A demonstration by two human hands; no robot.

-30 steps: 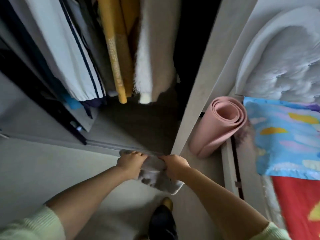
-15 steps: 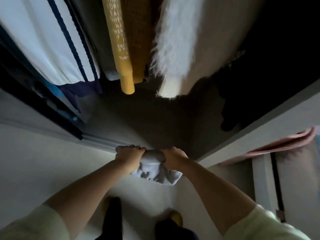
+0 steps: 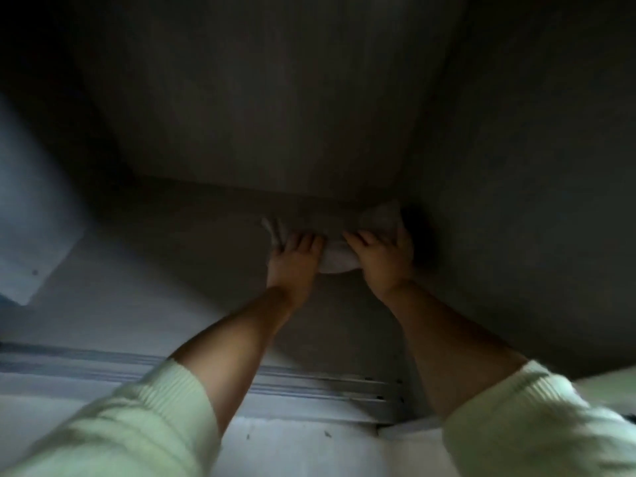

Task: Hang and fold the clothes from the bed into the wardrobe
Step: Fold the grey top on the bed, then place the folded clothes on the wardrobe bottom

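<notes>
Since the earlier frame, both hands have carried the folded pale garment [image 3: 339, 258] from above the sliding-door track [image 3: 309, 380] down into the dark interior of the wardrobe, and the hanging clothes have left the view. The garment now lies on the wardrobe floor [image 3: 172, 263], in the rear right corner, close to the back panel [image 3: 275, 98] and the right side wall [image 3: 533, 166]. The left hand [image 3: 292, 261] rests on the garment's left end with fingers extended and spread. The right hand [image 3: 382, 258] lies over the right portion with fingers slightly bent; whether it grips or merely presses cannot be told in the dim light. Pale green sleeves [image 3: 144, 428] cover both upper forearms.
</notes>
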